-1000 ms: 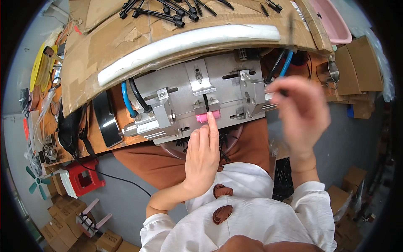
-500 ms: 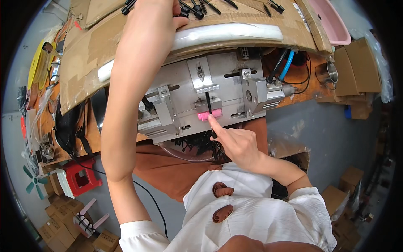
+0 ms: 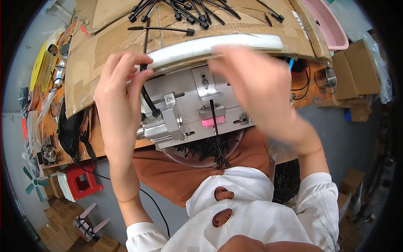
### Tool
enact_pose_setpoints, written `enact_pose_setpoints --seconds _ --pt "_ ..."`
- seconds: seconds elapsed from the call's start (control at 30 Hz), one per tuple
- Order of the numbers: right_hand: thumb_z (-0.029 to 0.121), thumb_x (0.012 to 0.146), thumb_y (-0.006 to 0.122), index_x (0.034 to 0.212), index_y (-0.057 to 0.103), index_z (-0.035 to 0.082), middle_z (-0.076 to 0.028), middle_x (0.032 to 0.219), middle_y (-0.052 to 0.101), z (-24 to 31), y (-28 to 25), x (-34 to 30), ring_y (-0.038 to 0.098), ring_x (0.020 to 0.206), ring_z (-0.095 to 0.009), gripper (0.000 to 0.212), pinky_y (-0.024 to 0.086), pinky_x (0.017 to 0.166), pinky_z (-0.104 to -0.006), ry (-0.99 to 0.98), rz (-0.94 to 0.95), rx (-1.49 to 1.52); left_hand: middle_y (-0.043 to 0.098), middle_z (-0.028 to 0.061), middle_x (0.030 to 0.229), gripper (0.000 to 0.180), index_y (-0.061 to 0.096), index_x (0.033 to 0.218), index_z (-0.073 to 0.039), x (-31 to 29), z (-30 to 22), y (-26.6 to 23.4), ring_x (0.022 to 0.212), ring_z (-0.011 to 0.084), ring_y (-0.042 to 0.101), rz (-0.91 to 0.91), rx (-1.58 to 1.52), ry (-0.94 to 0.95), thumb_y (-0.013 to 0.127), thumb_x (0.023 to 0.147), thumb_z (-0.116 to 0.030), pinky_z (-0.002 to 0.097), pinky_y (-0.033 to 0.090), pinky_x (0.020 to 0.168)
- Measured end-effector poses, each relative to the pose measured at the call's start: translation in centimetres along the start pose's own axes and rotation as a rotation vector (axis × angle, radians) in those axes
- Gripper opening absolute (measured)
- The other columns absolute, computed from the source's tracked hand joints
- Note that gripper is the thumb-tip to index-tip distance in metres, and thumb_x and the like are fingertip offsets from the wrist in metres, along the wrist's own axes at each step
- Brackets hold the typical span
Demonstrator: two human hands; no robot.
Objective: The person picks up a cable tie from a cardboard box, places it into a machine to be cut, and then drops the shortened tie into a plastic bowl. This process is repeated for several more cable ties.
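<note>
Left hand (image 3: pixel 119 96) fingers pinch thin black plastic rod (image 3: pixel 145 46), long axis upright, above metal fixture (image 3: pixel 189 105); right hand (image 3: pixel 260 84) blurred, grip unclear.

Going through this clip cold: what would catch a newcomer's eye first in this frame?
Probably the two bare hands raised over the metal fixture at centre: the left hand pinches a thin black strip at the white foam edge, while the right hand is a blur. Next, the small pink block with a black strip standing in it, and the loose black cable ties on the cardboard above.
</note>
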State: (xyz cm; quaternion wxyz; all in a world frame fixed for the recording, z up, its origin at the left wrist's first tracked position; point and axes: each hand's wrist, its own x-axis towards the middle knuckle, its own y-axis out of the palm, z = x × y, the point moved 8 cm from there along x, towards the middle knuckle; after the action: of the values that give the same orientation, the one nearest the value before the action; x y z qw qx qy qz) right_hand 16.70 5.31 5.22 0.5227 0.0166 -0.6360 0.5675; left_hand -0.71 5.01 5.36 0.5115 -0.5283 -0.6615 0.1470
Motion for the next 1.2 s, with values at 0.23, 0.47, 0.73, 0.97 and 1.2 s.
enact_pose_setpoints --seconds 0.23,0.47,0.73,0.97,1.2 --pt "0.005 0.077 0.054 0.088 0.054 -0.002 -0.027 0.083 0.062 -5.3 5.5 9.7 0.062 0.08 -0.042 0.012 0.049 0.072 -0.0457 0.095 0.339 -0.034 0.056 0.0093 0.086 0.024 0.061 0.103 -0.005 -0.5 1.1 -3.3 0.08 0.025 0.057 -0.195 0.252 -0.024 0.061 0.081 0.004 0.035 0.047 0.072" --pt "0.016 0.09 0.061 0.105 0.063 0.0 -0.012 0.08 0.065 -9.2 0.3 8.3 0.062 0.063 -0.014 0.022 0.048 0.05 -0.0238 0.439 0.435 0.702 0.058 0.0085 0.093 0.052 0.055 0.129 -0.008 1.1 -3.1 -3.5 0.086 0.0231 0.054 -0.324 0.514 0.364 0.06 0.08 0.006 0.0351 0.045 0.076" --pt "0.016 0.093 0.061 0.113 0.053 -0.006 -0.02 0.084 0.066 -7.4 -3.8 2.8 0.067 0.065 -0.02 0.031 0.044 0.039 -0.0169 0.449 0.091 1.368 0.053 0.0087 0.094 0.059 0.05 0.13 0.007 -13.6 -7.5 8.3 0.078 0.0207 0.05 0.133 0.167 0.067 0.06 0.072 0.005 0.0305 0.044 0.071" --pt "0.013 0.092 0.061 0.106 0.053 -0.006 -0.023 0.087 0.065 -6.1 -6.2 0.1 0.067 0.065 -0.025 0.025 0.049 0.042 -0.0252 0.341 -0.068 1.306 0.052 0.0103 0.097 0.069 0.041 0.138 0.002 -14.3 -7.7 10.8 0.087 0.0269 0.05 0.265 0.167 -0.064 0.067 0.074 0.003 0.0369 0.043 0.076" --pt "0.016 0.085 0.066 0.1 0.053 -0.001 -0.019 0.083 0.067 -3.7 -5.6 -4.0 0.058 0.062 -0.012 0.026 0.039 0.044 -0.0164 0.52 -0.15 0.913 0.052 0.0106 0.096 0.069 0.041 0.139 0.003 -14.0 -7.3 10.8 0.088 0.0271 0.05 0.272 0.163 -0.089 0.067 0.075 0.002 0.0376 0.043 0.078"
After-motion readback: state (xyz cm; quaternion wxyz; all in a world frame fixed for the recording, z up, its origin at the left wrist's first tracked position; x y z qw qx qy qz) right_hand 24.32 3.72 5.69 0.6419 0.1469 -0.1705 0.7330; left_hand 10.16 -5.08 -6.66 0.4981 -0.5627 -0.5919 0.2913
